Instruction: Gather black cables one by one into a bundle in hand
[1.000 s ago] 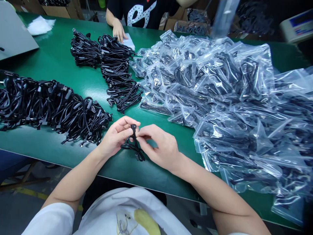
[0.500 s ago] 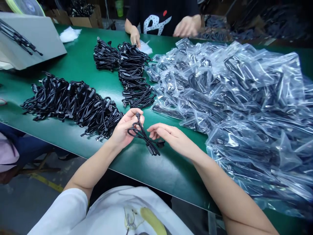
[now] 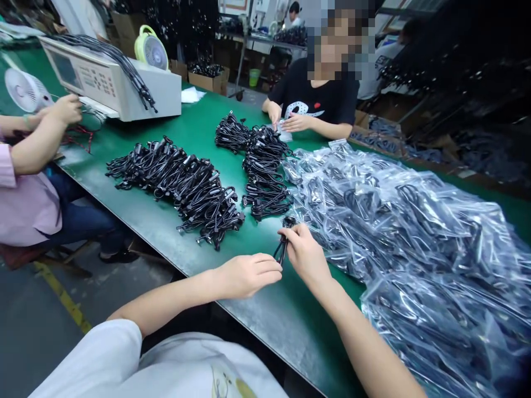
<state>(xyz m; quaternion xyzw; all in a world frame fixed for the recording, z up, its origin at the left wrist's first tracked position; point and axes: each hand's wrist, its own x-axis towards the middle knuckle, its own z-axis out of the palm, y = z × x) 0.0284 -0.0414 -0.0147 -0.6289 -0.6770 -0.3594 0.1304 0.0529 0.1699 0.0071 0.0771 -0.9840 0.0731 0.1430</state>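
Note:
A coiled black cable point(image 3: 281, 250) is held above the green table between my two hands. My left hand point(image 3: 253, 273) pinches its lower end, fingers pressed together. My right hand point(image 3: 305, 249) grips it near the top, where a dark connector end pokes out past the fingers. Much of the cable is hidden by the fingers. Just beyond is a stacked column of bundled black cables point(image 3: 265, 171), and a longer row of loose bundles point(image 3: 178, 188) lies to the left. Clear plastic bags with cables inside point(image 3: 398, 221) are heaped to the right of my hands.
Across the green table point(image 3: 199, 124), a co-worker in a black shirt point(image 3: 327, 99) handles a small clear bag point(image 3: 284, 131). At left, another person's hands point(image 3: 62, 113) are beside a grey test instrument point(image 3: 153, 88) draped with cables. Small fans point(image 3: 153, 50) stand nearby.
The view has tilted up and swung left. My right hand has closed on the cable, and my left hand has shifted to its lower end. The co-worker opposite now has both hands at the bag.

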